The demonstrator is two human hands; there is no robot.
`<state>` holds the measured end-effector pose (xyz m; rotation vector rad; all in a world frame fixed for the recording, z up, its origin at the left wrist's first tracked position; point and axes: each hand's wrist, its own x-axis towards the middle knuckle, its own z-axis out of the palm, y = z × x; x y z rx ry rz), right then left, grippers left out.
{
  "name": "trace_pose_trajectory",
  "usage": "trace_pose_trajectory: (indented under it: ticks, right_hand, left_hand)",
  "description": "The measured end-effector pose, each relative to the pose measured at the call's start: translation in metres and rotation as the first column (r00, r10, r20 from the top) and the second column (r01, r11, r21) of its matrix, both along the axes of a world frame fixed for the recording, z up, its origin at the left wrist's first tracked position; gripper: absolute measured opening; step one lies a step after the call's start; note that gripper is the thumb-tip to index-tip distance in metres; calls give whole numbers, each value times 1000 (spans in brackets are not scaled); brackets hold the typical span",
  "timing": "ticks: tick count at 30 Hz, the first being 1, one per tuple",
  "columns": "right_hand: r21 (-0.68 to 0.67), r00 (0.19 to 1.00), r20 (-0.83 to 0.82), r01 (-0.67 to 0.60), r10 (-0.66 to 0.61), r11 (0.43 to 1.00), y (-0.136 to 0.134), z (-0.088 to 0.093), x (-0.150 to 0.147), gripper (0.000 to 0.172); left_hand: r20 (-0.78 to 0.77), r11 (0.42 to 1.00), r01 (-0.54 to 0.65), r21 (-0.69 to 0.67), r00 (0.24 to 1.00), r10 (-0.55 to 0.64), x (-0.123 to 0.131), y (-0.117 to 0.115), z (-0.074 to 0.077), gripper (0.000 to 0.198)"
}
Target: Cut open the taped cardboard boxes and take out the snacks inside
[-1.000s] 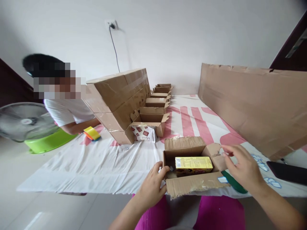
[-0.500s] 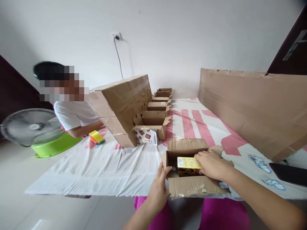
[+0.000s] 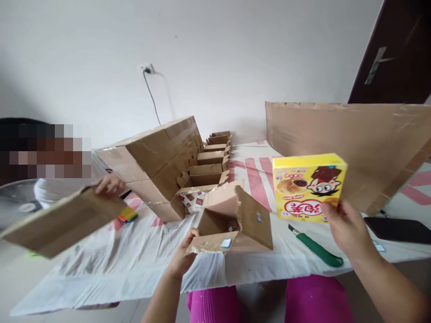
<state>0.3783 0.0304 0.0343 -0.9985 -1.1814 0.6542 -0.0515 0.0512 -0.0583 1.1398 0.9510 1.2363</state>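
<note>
My right hand grips a yellow snack box by its lower right corner and holds it upright above the table, its printed front facing me. My left hand is closed on the near edge of a small open cardboard carton, which is tipped up off the table with its flaps loose; what I can see of its inside looks bare. A green-handled cutter lies on the table sheet between the carton and my right hand.
A row of small open cartons runs back beside a long sealed carton. A printed white pouch lies in front. A big cardboard sheet stands at right, a dark phone beside it. At left another person's hand holds a cardboard piece.
My right hand has lifted the yellow box out of the carton and raised it to the right. My left hand has tipped the carton up. The person at left now holds up cardboard.
</note>
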Motion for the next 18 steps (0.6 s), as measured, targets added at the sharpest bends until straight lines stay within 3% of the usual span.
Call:
trace_pose_trajectory:
  ticks: [4, 8, 12, 18]
  right_hand:
    - [-285, 999, 53, 28, -13, 958, -3, -33, 4, 57]
    - [-549, 984, 16, -141, 179, 824, 2, -71, -6, 55]
    - [-614, 966, 12, -196, 257, 764, 12, -102, -21, 47]
    - [-599, 938, 229, -75, 260, 797, 23, -124, -25, 34]
  left_hand:
    - [39, 999, -41, -7, 998, 41, -11, 1, 1, 42]
    - [16, 996, -91, -8, 996, 91, -19, 0, 5, 45]
    - [-33, 993, -119, -9, 992, 118, -21, -5, 14, 42]
    - [-298, 980, -174, 95, 935, 195, -8, -13, 40, 24]
